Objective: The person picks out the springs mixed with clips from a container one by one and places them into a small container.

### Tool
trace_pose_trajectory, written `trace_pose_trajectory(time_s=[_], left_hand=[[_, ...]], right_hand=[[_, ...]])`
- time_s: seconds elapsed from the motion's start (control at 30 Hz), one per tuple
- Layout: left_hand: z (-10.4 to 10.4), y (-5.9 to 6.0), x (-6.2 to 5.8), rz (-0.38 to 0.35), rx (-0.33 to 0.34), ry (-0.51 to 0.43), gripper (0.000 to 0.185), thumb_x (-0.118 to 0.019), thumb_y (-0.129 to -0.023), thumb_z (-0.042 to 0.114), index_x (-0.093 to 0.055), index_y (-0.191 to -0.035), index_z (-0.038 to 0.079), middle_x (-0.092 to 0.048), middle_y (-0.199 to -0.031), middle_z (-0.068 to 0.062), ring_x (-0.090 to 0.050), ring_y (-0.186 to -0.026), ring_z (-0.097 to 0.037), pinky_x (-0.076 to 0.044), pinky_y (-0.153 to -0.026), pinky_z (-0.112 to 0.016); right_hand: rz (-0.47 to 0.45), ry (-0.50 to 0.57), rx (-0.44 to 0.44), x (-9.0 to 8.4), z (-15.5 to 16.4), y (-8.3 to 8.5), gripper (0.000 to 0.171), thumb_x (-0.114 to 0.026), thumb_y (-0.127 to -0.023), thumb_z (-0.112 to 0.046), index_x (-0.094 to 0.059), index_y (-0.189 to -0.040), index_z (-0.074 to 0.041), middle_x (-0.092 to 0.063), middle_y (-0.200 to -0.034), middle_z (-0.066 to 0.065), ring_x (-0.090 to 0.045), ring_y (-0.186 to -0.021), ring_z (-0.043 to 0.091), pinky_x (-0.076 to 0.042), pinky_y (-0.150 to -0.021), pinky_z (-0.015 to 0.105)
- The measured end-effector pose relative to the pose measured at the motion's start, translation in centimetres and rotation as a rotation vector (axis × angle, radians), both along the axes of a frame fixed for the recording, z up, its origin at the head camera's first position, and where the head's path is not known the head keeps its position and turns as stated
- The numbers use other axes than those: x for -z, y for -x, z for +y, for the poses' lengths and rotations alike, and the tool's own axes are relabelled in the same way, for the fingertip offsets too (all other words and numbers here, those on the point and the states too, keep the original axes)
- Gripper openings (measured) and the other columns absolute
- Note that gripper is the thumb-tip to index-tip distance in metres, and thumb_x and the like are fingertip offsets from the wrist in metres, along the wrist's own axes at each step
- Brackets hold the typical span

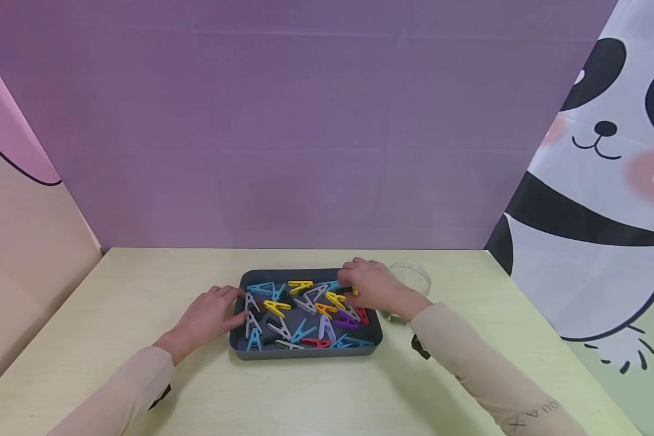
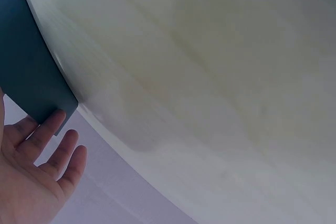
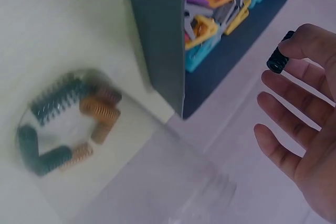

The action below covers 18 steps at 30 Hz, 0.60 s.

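Observation:
A dark grey tray [image 1: 305, 355] holds plastic clips in several colours, such as a yellow clip [image 1: 277, 307], and some black springs. My left hand [image 1: 207, 318] is at the tray's left end, its fingers loosely extended and touching the rim. In the left wrist view, fingertips rest against the tray's outer wall [image 2: 31, 61]; the thumb is mostly hidden there. Over the tray's right side, my right hand [image 1: 372, 284] pinches a small black coil spring [image 3: 279, 55] between thumb and forefinger. The other fingers are spread apart.
A clear plastic jar [image 1: 416, 274] stands just right of the tray, partly behind my right forearm. Dark springs [image 3: 58, 98] and orange-brown springs [image 3: 100, 109] lie inside it. The pale tabletop [image 1: 158, 278] meets a purple backdrop [image 1: 283, 133] at its far edge.

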<state>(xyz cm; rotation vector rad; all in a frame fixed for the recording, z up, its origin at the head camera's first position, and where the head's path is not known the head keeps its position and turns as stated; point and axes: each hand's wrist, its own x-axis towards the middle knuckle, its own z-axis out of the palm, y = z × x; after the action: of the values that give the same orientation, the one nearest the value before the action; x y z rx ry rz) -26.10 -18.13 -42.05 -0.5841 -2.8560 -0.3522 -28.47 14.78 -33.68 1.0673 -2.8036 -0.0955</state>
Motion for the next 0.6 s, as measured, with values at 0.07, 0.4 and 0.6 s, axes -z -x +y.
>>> trace_pose_trajectory(time_s=[0.07,0.4,0.6], left_hand=[[0.0,0.0,0.0,0.0,-0.002,0.002,0.047,-0.062,-0.083,0.04,-0.058,-0.116,0.007,-0.061,-0.116,-0.011,-0.055,-0.105,-0.03,-0.047,-0.089,-0.046],[0.0,0.0,-0.1,-0.002,-0.005,-0.001,0.047,-0.062,-0.083,0.04,-0.058,-0.116,0.007,-0.061,-0.117,-0.012,-0.055,-0.106,-0.031,-0.046,-0.089,-0.047],[0.0,-0.1,-0.2,0.0,-0.001,0.0,0.047,-0.062,-0.083,0.04,-0.058,-0.116,0.007,-0.061,-0.117,-0.012,-0.055,-0.105,-0.03,-0.046,-0.089,-0.047]], right_hand=[[-0.014,0.006,0.034,-0.4,0.5,0.0,0.015,-0.07,-0.075,-0.023,-0.065,-0.088,-0.018,-0.062,-0.089,-0.004,-0.05,-0.081,0.014,-0.048,-0.066,0.03],[0.04,0.05,0.116,-2.1,3.6,0.1,0.016,-0.069,-0.075,-0.023,-0.064,-0.089,-0.019,-0.063,-0.093,-0.004,-0.054,-0.084,0.016,-0.049,-0.067,0.035],[0.069,0.124,0.123,-3.0,5.9,0.2,0.013,-0.068,-0.073,-0.02,-0.062,-0.085,-0.018,-0.063,-0.089,-0.004,-0.054,-0.081,0.016,-0.048,-0.063,0.034]])
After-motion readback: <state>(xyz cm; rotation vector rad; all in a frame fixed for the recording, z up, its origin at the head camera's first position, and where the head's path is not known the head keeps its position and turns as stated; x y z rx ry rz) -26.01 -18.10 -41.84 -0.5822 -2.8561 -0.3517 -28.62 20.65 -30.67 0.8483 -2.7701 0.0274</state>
